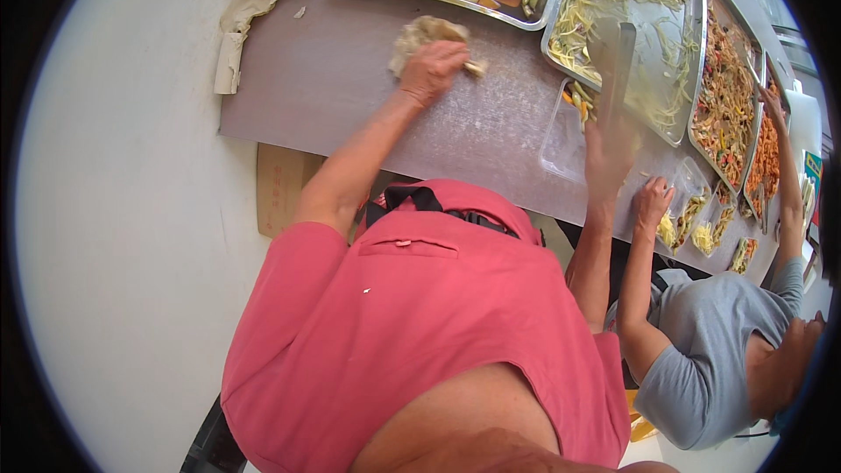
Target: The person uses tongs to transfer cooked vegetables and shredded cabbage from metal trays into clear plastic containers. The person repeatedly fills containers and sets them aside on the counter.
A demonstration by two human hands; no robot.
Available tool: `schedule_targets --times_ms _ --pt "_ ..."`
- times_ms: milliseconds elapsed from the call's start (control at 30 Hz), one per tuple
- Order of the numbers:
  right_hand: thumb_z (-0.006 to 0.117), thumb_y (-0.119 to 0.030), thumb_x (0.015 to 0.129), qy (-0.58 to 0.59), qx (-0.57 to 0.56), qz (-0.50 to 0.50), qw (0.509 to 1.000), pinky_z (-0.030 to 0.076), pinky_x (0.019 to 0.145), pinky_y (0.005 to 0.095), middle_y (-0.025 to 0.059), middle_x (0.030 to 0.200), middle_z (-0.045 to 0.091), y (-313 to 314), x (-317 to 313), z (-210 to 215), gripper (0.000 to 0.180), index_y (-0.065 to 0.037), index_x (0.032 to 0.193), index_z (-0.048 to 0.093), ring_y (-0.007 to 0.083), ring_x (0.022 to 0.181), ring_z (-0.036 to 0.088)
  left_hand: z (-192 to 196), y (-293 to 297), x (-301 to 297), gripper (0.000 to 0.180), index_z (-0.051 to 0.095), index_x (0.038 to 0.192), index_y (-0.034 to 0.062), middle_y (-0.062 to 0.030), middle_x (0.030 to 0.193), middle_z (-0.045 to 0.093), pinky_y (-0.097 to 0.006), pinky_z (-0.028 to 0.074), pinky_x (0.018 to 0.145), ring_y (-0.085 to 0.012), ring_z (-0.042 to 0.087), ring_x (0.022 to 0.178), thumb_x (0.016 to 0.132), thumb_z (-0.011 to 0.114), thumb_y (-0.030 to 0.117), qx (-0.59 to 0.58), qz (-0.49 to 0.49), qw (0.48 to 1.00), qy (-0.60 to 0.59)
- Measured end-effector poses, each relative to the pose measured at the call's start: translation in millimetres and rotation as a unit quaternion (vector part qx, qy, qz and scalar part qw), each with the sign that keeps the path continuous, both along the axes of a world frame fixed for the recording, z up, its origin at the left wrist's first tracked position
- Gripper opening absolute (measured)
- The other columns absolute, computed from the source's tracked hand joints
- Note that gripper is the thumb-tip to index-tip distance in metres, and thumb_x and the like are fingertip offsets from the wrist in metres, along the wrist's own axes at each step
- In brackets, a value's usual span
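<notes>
One cloth (416, 42) our left hand (432, 72) grips, upper centre, probably wiping; our right hand (604, 156) grips a blurred tool (622, 61); even strokes seem needed next.

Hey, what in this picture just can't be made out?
In the head view:
Right hand: motion blur hides how it holds the metal utensil.
Left hand: its palm is hidden by its own back.
Sauce-covered tray: far side cut off by upper edge.
Cardboard box: top hidden by the table.
</notes>
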State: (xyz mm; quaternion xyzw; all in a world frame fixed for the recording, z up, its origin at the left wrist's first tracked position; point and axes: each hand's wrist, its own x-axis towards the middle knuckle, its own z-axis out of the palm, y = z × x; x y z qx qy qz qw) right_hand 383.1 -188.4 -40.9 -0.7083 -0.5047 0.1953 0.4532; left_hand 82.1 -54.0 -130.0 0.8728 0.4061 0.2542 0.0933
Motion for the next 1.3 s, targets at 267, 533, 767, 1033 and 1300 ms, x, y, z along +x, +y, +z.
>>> schedule_targets --times_ms 267,533,767,1033,1300 --pt "0.073 -0.014 0.081 0.049 0.063 -0.018 0.997 0.046 0.07 0.024 0.0022 0.087 0.062 13 -21 1 0.036 0.001 0.11 0.058 0.0096 0.076 0.055 43 58 -264 0.024 0.069 0.1 0.0145 -0.0061 0.115 0.062 -0.04 0.045 0.093 -0.0254 0.055 0.109 0.077 0.067 0.021 -0.048 0.375 0.904 0.199" --pt "0.07 -0.013 0.085 0.151 0.02 -0.064 0.986 0.045 0.07 0.0216 -0.0002 0.088 0.06 12 -39 23 0.031 0.0 0.111 0.059 0.007 0.076 0.053 131 150 -260 0.033 0.067 0.104 0.0173 -0.0047 0.115 0.061 -0.04 0.044 0.093 -0.0254 0.053 0.111 0.073 0.063 0.029 -0.015 0.326 0.926 0.191" --pt "0.069 -0.012 0.084 0.107 -0.014 -0.115 0.988 0.044 0.065 0.0227 -0.0011 0.083 0.057 -14 -57 14 0.028 -0.001 0.107 0.06 0.008 0.071 0.05 93 204 -187 0.034 0.062 0.114 0.0166 -0.0052 0.111 0.065 -0.038 0.045 0.094 -0.0274 0.059 0.105 0.081 0.061 0.022 -0.061 0.217 0.97 0.089" --pt "0.072 -0.018 0.083 0.12 -0.036 -0.136 0.983 0.042 0.06 0.0245 -0.0004 0.077 0.056 -32 -77 -5 0.026 0.0 0.098 0.06 0.0094 0.066 0.048 101 209 -193 0.033 0.062 0.116 0.0219 -0.003 0.091 0.069 -0.037 0.049 0.086 -0.0253 0.064 0.09 0.083 0.059 0.019 -0.087 0.219 0.965 0.112" --pt "0.064 -0.018 0.089 0.155 -0.035 -0.064 0.985 0.042 0.055 0.0254 0.0001 0.072 0.054 0 -132 13 0.021 -0.001 0.1 0.058 0.009 0.062 0.049 144 220 -214 0.033 0.061 0.115 0.0196 -0.0073 0.088 0.069 -0.041 0.053 0.069 -0.0278 0.066 0.076 0.082 0.059 0.015 0.109 0.164 0.975 0.098"
